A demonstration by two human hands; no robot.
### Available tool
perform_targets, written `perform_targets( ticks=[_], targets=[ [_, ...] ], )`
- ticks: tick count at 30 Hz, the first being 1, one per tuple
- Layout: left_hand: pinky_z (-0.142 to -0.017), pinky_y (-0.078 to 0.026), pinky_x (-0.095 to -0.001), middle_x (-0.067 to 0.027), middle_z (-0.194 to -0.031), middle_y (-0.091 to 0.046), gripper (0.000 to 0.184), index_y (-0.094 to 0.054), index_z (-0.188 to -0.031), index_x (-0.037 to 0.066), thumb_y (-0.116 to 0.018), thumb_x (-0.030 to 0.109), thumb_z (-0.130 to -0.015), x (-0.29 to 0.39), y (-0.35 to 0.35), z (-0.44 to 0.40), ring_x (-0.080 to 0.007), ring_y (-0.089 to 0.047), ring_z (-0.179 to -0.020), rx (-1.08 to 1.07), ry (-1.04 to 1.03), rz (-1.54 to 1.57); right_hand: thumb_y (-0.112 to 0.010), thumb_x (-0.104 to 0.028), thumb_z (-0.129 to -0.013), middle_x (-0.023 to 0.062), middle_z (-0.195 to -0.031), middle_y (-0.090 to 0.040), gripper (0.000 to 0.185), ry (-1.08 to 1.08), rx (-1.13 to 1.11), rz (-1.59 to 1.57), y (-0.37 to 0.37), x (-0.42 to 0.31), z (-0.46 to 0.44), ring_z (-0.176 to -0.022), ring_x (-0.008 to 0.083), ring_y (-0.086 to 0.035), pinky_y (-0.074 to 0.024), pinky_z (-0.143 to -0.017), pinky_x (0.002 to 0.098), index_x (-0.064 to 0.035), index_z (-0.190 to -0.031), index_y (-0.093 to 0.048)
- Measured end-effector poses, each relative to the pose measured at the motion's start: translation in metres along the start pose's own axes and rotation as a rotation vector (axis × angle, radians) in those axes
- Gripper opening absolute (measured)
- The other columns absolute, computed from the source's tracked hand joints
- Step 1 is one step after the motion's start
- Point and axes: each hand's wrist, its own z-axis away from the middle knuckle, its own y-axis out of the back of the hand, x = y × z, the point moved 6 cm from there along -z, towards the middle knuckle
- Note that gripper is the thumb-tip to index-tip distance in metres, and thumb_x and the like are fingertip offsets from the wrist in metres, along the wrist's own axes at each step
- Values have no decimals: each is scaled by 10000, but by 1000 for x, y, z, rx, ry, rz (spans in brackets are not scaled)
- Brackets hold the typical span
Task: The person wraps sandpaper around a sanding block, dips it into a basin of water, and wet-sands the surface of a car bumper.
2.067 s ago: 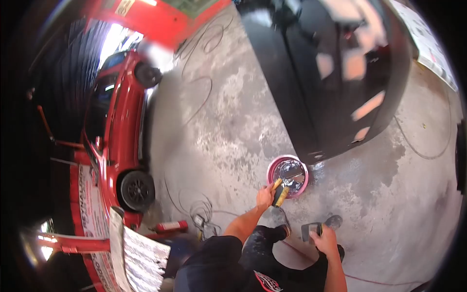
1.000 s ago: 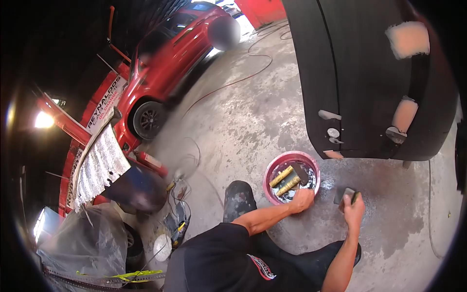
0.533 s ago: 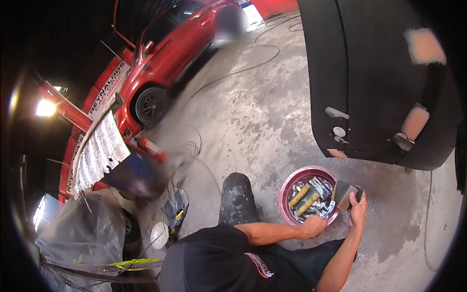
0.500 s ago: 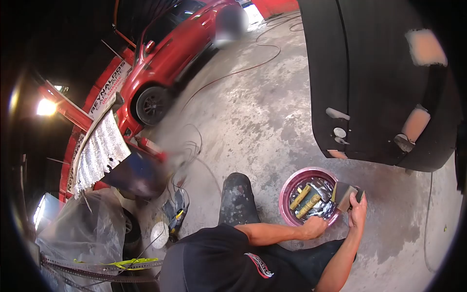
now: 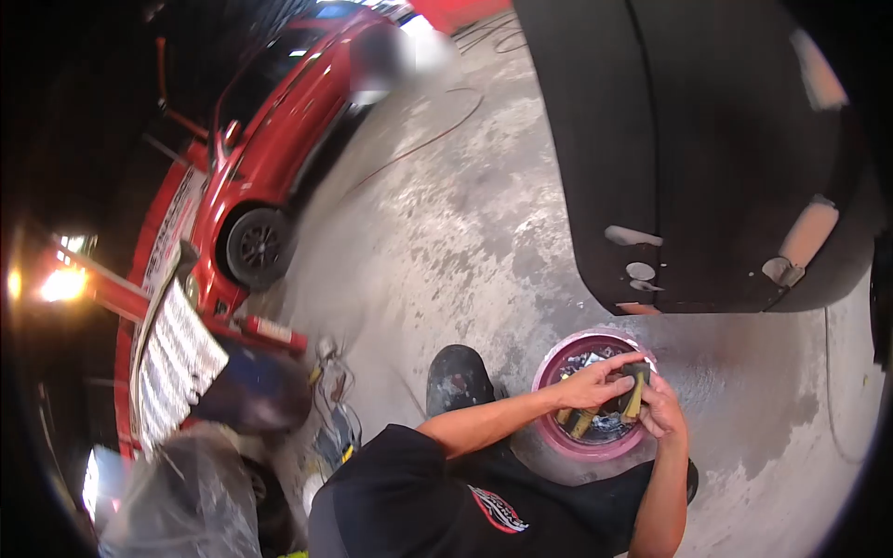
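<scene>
Your view curves fisheye-fashion, corners sinking to black. Warm light point(image 5: 63, 284) flares at left amid deep shadow. Far daylight blows out white past red car point(image 5: 279, 153); dark shade pools beneath. Smeared blur covers car's far end. Concrete floor point(image 5: 465, 251) mostly bright. Silvery sheet point(image 5: 172, 358) at left catches glare. Your left hand point(image 5: 593, 386) and right hand point(image 5: 665, 414) read fairly clear.

Red car point(image 5: 288, 139) at left; silvery corrugated sheet point(image 5: 177, 358) beside dark drum point(image 5: 260, 386); clear plastic sheeting point(image 5: 186, 493) nearby
</scene>
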Motion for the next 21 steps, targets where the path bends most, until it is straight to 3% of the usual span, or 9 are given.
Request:
perform_targets(
  ticks=[2,4,6,8,11,14,16,17,21],
  targets=[
    [-822,-493,-265,-53,-1139,-603,507,-317,-1484,119,-489,217,-1017,-16,10,-13,-122,-579,-1001,-1,28,64,-554,-61,-931,102,-1105,-631,404,18,56,-29,4,10,-12,-844,199,-673,-538,-698,266,-38,-1317,-438],
    [-939,-453,-281,-47,-1189,-600,476,-388,-1420,40,-542,189,-995,-23,27,-19,-114,-551,-1078,-52,97,-16,-578,-10,-907,114,-996,-648,256,387,503,529,6,-8,-10,-827,149,-656,-526,-688,261,-13,-1147,-487],
    [-904,-466,-268,-34,-1146,-615,444,-425,-1377,33,-568,174,-980,-31,36,-19,-95,-559,-1037,-124,141,-8,-583,22,-896,117,-927,-641,256,435,684,605,-6,-4,1,-810,129,-625,-495,-665,276,-25,-1110,-449],
    [-894,-465,-253,-25,-1135,-615,463,-431,-1371,36,-605,156,-959,-32,41,-20,-76,-557,-1017,-221,143,26,-618,-16,-850,178,-851,-638,201,602,848,856,-24,-2,17,-815,331,-648,-480,-733,380,-1,-1024,-521],
    [-904,-463,-253,-20,-1150,-607,531,-415,-1380,41,-662,115,-916,-41,44,-24,-74,-561,-1029,-318,139,78,-562,-88,-911,221,-906,-625,110,519,989,898,-70,-1,38,-869,399,-618,-472,-777,426,12,-957,-561],
    [-933,-459,-264,-34,-1183,-593,615,-380,-1412,35,-692,89,-886,-20,40,-13,-93,-562,-1070,-361,227,90,-457,-181,-988,240,-957,-631,248,485,1145,846,-89,20,39,-900,401,-623,-474,-807,446,24,-1010,-595],
    [-962,-453,-273,-44,-1201,-585,618,-385,-1410,22,-694,67,-878,-5,37,-7,-107,-559,-1097,-346,109,186,-430,-231,-1005,239,-965,-644,321,646,1275,789,-99,28,46,-910,398,-632,-480,-826,434,25,-1054,-617],
    [-981,-451,-287,-48,-1210,-583,617,-391,-1403,7,-696,48,-869,-6,38,-4,-122,-564,-1109,-384,204,248,-430,-264,-1011,242,-1149,-600,367,568,1193,633,-98,36,46,-1032,378,-603,-466,-898,421,14,-1114,-646],
    [-978,-457,-300,-52,-1342,-506,665,-333,-1463,52,-675,56,-892,-2,51,-1,-130,-551,-1141,-467,105,270,-483,-263,-992,218,-1422,-378,346,654,1269,763,-160,18,63,-1227,357,-461,-397,-1019,422,-44,-1179,-674]
  ],
)
